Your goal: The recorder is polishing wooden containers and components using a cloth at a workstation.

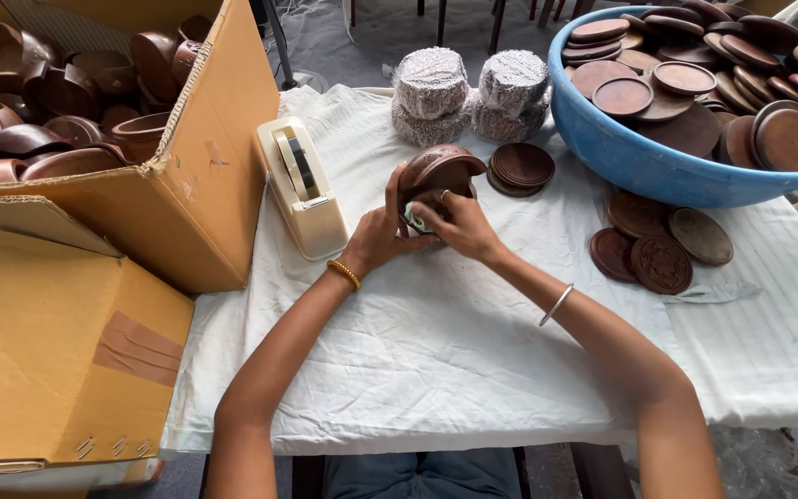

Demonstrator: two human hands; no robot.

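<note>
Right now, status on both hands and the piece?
Left hand and right hand both grip the brown wooden bowl, tilted above the white cloth. Tape dispenser close left, apart.

Cardboard box (187,199) on the left is stuffed with wooden bowls (57,111). A cream tape dispenser (302,189) sits right next to it on the white cloth (417,342). Blue basin (639,162) is piled with round lids (695,65), more lie loose below it, and two foam-wrapped bundles (468,92) sit behind.
</note>
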